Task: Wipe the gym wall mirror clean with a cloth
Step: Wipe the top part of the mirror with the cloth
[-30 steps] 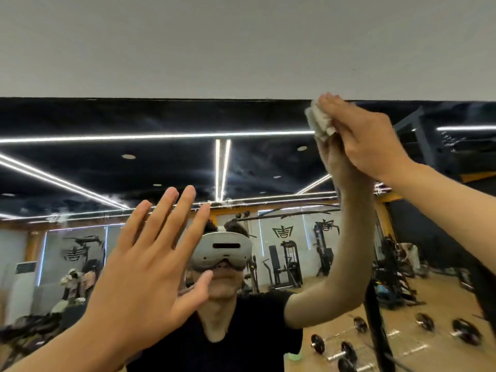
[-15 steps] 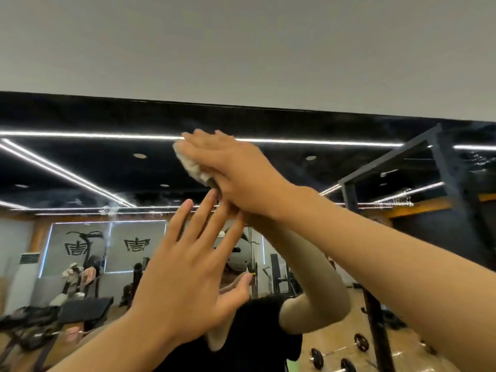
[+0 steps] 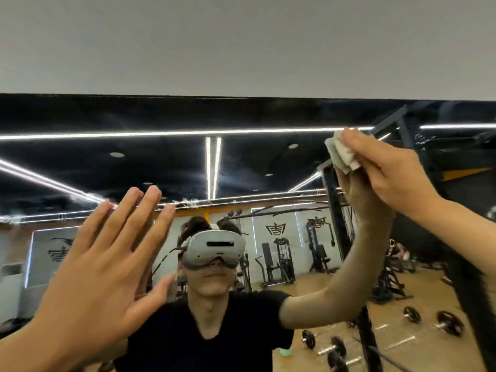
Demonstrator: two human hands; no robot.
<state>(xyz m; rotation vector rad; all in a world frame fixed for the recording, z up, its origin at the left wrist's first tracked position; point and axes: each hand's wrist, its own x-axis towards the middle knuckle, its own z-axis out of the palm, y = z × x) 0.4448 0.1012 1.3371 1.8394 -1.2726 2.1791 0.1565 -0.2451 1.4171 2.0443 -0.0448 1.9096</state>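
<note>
Right hand (image 3: pixel 386 170) grips cloth (image 3: pixel 342 154) on mirror (image 3: pixel 241 116), upper right; left hand (image 3: pixel 107 264) flat, open. Advise firm overlapping strokes.

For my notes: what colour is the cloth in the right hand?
The cloth is whitish with a pale green tinge; head view.

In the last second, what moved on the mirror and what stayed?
The right hand swept the cloth left along the top of the mirror, then back right, ending slightly lower. Its grip held; the left hand stayed open, raised at the glass.
</note>
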